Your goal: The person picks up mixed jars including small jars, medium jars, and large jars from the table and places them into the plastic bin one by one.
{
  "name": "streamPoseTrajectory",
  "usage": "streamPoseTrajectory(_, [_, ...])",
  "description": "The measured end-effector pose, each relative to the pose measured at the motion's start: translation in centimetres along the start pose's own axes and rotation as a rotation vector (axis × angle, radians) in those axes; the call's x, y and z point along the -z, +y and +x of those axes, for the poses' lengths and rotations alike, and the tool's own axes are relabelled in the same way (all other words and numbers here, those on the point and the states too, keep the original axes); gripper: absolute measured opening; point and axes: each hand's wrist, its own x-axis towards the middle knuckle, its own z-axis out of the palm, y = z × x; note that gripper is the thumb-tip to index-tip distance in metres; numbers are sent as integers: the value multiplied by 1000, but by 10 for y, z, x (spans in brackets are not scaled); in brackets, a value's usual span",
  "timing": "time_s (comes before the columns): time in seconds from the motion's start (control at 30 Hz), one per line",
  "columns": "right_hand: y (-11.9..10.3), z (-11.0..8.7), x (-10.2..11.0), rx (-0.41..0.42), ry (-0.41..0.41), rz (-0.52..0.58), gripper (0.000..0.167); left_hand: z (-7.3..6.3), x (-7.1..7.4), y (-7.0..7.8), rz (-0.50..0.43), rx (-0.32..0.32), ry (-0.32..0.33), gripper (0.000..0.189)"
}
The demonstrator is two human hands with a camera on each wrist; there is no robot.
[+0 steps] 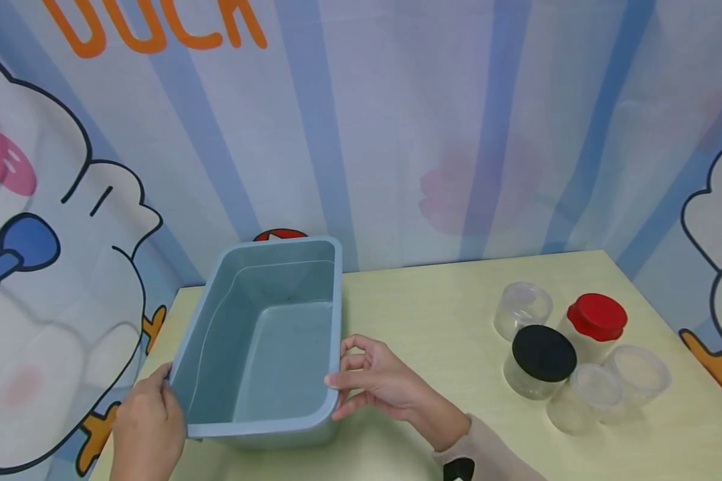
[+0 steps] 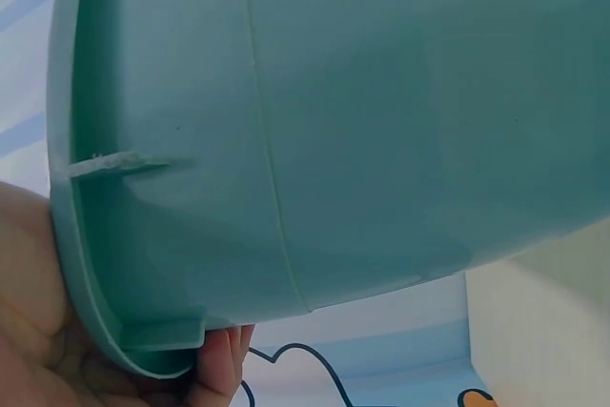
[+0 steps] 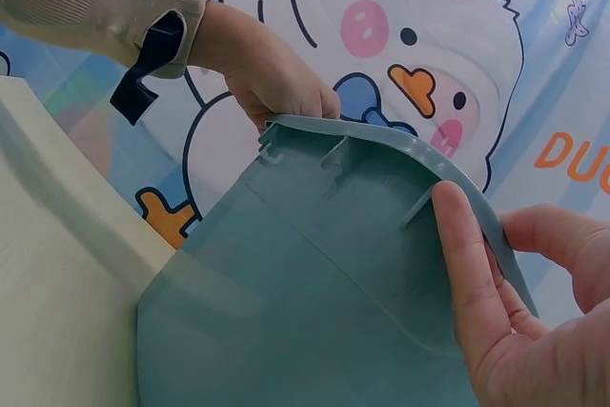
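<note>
A rectangular blue-green plastic basin [image 1: 289,347] with nothing inside sits at the left part of the table, one of its short ends toward me. My left hand [image 1: 147,421] grips the rim at the near left corner, and the left wrist view shows the basin's outer wall [image 2: 381,121] close up with the fingers curled under the lip. On the right long side, my right hand [image 1: 385,384] pinches the rim, thumb on top and fingers beneath. In the right wrist view the fingers [image 3: 467,264] lie against the wall under the lip.
At the right of the pale yellow table [image 1: 421,321] stand several clear jars, one with a black lid [image 1: 544,353] and one with a red lid [image 1: 598,315]. A striped cartoon-duck curtain [image 1: 397,133] hangs behind the table.
</note>
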Motion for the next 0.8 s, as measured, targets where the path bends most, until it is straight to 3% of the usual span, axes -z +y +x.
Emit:
streamPoseTrajectory(0.47, [-3, -6, 2, -9, 6, -1, 30, -1, -3, 3, 20, 6, -32, 38])
streamPoseTrajectory(0.8, [-5, -10, 5, -6, -10, 1, 29, -3, -5, 4, 14, -21, -7, 36])
